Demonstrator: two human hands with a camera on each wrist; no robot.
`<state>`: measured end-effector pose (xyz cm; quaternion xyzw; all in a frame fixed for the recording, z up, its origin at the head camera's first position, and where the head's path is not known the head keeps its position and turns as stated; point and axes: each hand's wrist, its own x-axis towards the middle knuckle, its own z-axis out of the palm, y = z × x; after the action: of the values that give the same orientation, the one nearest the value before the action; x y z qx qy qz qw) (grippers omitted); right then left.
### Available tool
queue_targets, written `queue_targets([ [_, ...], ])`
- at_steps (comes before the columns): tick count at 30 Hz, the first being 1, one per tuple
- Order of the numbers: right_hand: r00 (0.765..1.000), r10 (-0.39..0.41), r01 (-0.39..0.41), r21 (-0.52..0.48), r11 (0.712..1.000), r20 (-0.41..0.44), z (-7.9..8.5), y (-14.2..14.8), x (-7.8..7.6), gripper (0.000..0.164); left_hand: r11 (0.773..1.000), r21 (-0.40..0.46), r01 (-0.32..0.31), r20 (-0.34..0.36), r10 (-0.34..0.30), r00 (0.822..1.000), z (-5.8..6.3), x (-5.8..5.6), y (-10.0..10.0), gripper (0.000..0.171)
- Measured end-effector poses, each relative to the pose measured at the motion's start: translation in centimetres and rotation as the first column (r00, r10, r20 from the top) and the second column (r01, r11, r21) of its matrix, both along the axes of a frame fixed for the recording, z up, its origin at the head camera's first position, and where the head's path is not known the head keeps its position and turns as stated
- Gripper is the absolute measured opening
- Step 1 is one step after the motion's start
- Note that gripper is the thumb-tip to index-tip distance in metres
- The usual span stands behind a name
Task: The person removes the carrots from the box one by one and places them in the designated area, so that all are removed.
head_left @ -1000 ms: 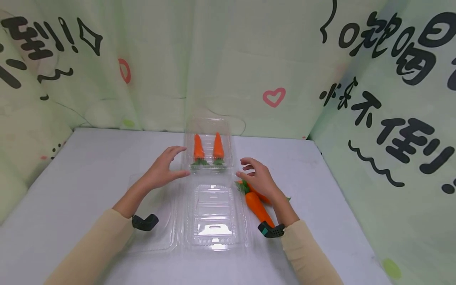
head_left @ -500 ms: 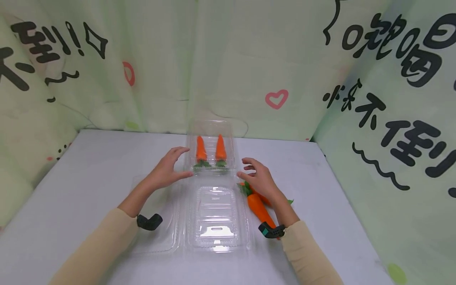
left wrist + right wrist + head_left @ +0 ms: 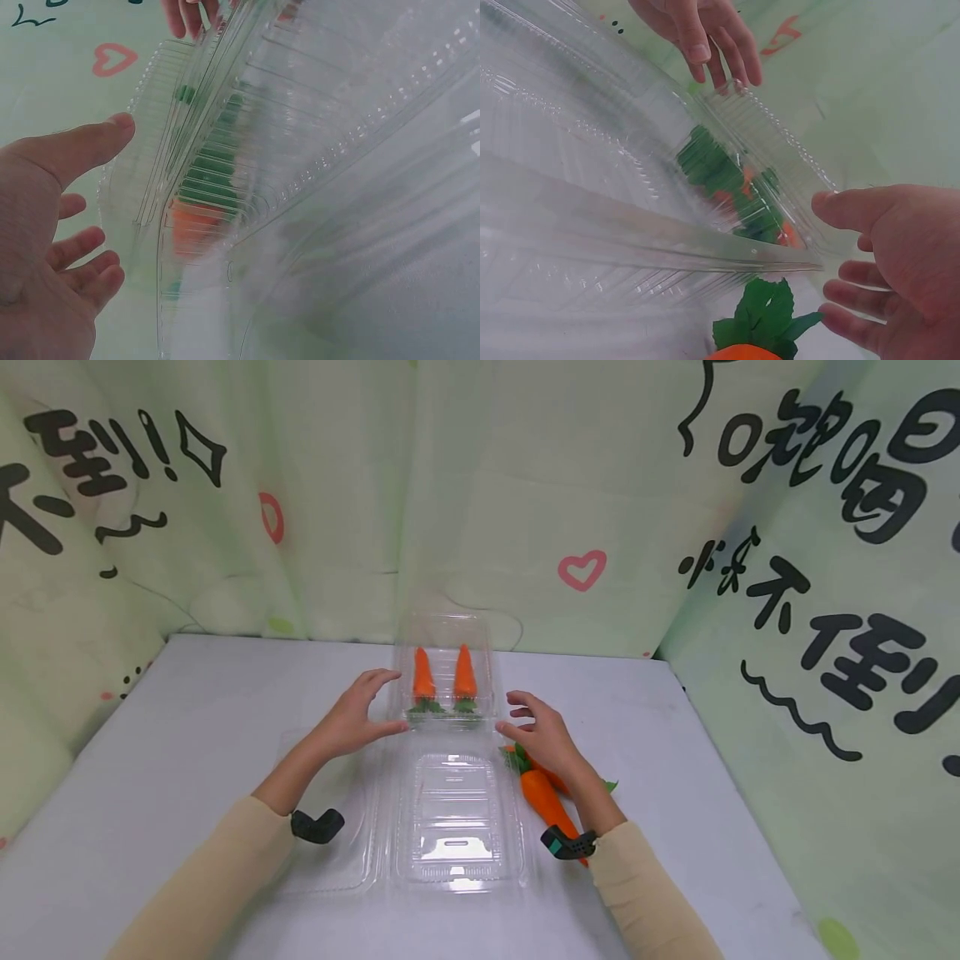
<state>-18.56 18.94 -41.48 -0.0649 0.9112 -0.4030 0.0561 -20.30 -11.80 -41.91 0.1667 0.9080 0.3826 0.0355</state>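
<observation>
Hardly anything has moved since the earlier frame: the whole view sits a touch further right and lower than a second ago, while both hands and the things between them keep much the same places. The left hand (image 3: 351, 717) and the right hand (image 3: 542, 733) flank the near end of the far clear box (image 3: 444, 682), at the back of the tabletop (image 3: 225, 718). Both sets of fingers are loosely bent with thumbs apart, holding nothing; whether a thumb tip brushes the plastic, I cannot tell.

Inside lie two carrots, the left one (image 3: 423, 675) and the right one (image 3: 465, 673), leafy ends toward the person. Nearer stands an empty clear tray (image 3: 455, 806), and beside it, partly beneath the right arm, are the loose carrots (image 3: 546, 802).

Thin and glossy, the box looks light, springy and rather slippery; a hard pinch could buckle or crack its walls, and a tilt could send the carrots sliding. Best hold would be low on the two side rims, one hand each, where the ribbed, folded edge seems stiffest, using only gentle, even pressure.
</observation>
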Motion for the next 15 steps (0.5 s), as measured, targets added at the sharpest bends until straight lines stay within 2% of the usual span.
queue_targets([
  [15,1.000,0.004,-0.004,-0.006,1.000,-0.006,-0.36,-0.26,-0.22,0.059,1.000,0.000,-0.002,0.018,0.002,1.000,0.04,-0.07,0.20,0.082],
])
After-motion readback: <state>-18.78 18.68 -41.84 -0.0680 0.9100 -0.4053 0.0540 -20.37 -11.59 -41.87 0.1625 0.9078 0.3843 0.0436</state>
